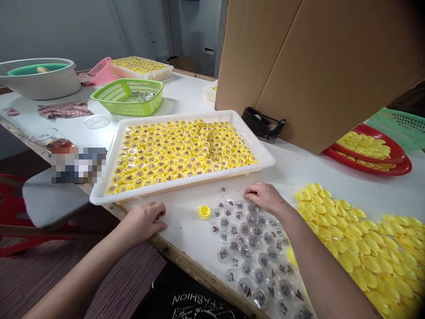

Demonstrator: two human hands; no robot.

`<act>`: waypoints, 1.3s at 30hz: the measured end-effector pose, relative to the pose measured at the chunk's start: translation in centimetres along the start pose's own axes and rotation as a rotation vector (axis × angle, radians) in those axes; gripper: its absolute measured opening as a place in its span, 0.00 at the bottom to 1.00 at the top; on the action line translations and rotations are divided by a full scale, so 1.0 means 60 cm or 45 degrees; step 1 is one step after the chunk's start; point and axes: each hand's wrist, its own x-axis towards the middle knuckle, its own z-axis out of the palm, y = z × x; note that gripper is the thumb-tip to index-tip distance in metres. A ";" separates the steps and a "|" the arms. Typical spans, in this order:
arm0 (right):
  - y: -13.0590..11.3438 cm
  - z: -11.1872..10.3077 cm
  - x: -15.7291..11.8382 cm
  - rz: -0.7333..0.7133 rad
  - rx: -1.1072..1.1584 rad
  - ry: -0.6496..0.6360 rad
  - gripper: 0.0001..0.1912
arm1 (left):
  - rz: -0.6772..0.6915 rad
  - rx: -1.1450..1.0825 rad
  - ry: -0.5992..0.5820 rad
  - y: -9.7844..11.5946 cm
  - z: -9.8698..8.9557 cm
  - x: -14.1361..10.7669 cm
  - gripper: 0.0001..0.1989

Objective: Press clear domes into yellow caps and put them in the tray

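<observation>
My left hand (146,221) rests at the front edge of the white table, below the tray, fingers apart and nothing in them. My right hand (265,197) is over the upper edge of the spread of clear printed discs (245,252), its fingertips pressed together; whatever they grip is hidden. Between my hands a single round yellow piece (204,212) lies on the table. Behind them stands a white tray (265,161) filled with rows of yellow pieces topped with printed discs. To the right, many loose yellow pieces (358,239) lie in a heap beside my right forearm.
A tall cardboard sheet (299,66) stands behind, with a black tape dispenser (264,124) at its foot. A red plate (403,164) is at right. Back left hold a green basket (152,104), a pink scoop (103,73), a large basin (49,86) and another filled tray (159,75).
</observation>
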 end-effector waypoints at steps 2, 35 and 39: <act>0.002 0.005 -0.004 -0.041 -0.031 0.027 0.09 | 0.012 0.073 -0.038 0.003 -0.002 0.001 0.02; -0.105 0.014 -0.005 -0.252 -0.117 0.004 0.07 | 0.155 0.120 -0.044 0.006 0.002 0.003 0.06; -0.170 0.030 -0.026 -0.562 0.183 0.030 0.07 | 0.176 0.058 -0.044 0.003 0.008 0.006 0.07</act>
